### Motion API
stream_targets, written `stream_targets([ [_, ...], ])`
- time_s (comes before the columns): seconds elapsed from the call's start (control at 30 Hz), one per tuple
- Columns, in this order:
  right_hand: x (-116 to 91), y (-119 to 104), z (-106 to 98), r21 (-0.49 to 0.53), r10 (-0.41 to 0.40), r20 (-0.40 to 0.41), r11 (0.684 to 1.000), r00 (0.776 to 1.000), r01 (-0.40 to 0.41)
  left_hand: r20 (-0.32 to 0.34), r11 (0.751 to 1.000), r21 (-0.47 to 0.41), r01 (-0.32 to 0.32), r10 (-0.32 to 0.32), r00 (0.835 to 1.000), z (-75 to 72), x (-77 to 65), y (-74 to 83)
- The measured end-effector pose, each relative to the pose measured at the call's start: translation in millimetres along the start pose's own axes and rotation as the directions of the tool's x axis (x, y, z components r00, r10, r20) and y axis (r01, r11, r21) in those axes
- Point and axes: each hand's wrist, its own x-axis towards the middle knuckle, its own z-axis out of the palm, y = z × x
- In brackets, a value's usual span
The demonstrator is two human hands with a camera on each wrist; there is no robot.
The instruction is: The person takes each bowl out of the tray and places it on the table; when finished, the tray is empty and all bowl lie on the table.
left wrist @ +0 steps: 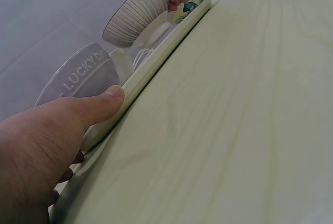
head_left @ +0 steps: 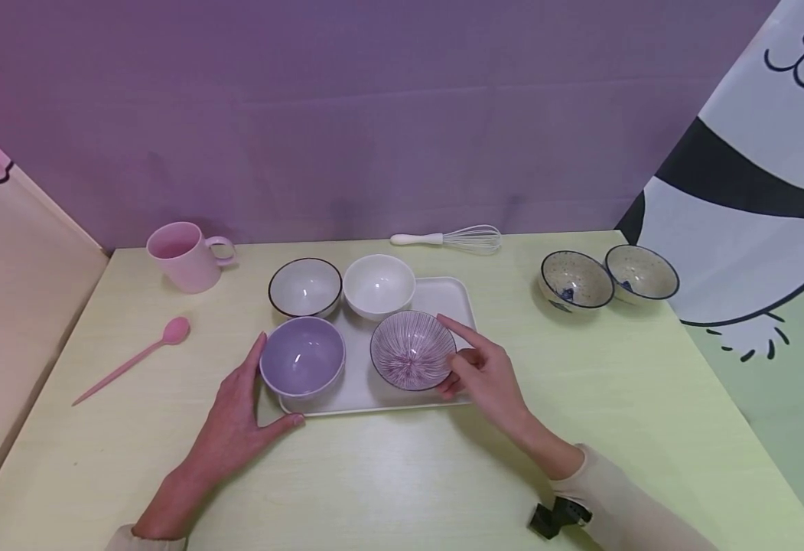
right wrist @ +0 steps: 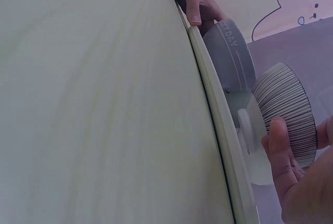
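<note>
My right hand [head_left: 487, 379] pinches the right side of a purple-and-white striped bowl [head_left: 411, 350], with the thumb low on the outside and the index finger at the rim. This bowl is over the right front of a white tray [head_left: 443, 295]. At the tray's front left corner is my left hand [head_left: 236, 417], its straight thumb along the front rim and its extended fingers beside a lilac bowl [head_left: 301, 358]. Raised lettering shows on that bowl's outside [left wrist: 78, 81]. Behind these stand a dark-rimmed white bowl [head_left: 305, 288] and a plain white bowl [head_left: 379, 287].
A pink mug [head_left: 184, 259] stands at the back left, with a pink spoon [head_left: 143, 353] in front of it. A whisk [head_left: 453, 239] lies along the back edge. Two speckled bowls with blue rims, one nearer [head_left: 576, 281] and one behind [head_left: 641, 272], stand at the back right.
</note>
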Motion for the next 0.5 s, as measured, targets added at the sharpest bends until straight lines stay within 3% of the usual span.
stream_targets([
  [0.5,-6,0,-26,0.009,-0.023,-0.107,1.0,0.994,0.024,-0.021,0.999,0.004,-0.034,0.034,0.999,-0.7,0.4,1.5],
])
